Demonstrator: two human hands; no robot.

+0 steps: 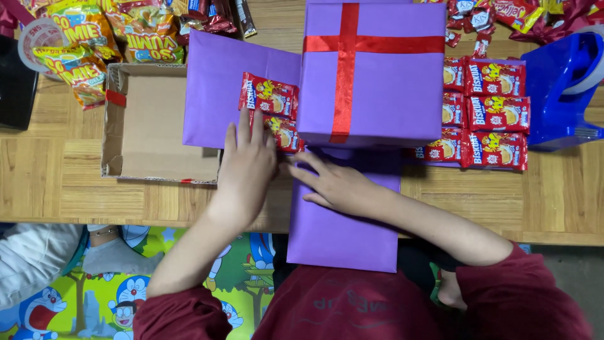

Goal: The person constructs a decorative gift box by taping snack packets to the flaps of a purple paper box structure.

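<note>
Left hand (246,167) lies flat, fingers spread, on two red biscuit packets (272,112) stacked on the purple paper (217,82); right hand (336,186), open, presses the paper flap at the table's near edge. One purple box (371,94) with red ribbon cross (345,50) sits mid-table. Six matching packets (494,113) lie right of the box, one empty cardboard tray (157,126) and one blue tape dispenser (560,88) at opposite ends.

A purple wrapped box (372,82) tied with a red ribbon (345,63) is seen standing on a sheet of purple wrapping paper (343,233) spread over the wooden table (50,182). The left hand (246,167) is laid flat, fingertips touching a red biscuit packet (283,132) beside the box. The right hand (330,184) is pressed flat on the paper just below the box. An empty cardboard box (157,123) is set to the left; more red biscuit packets (494,113) and a blue tape dispenser (563,88) are seen on the right.
</note>
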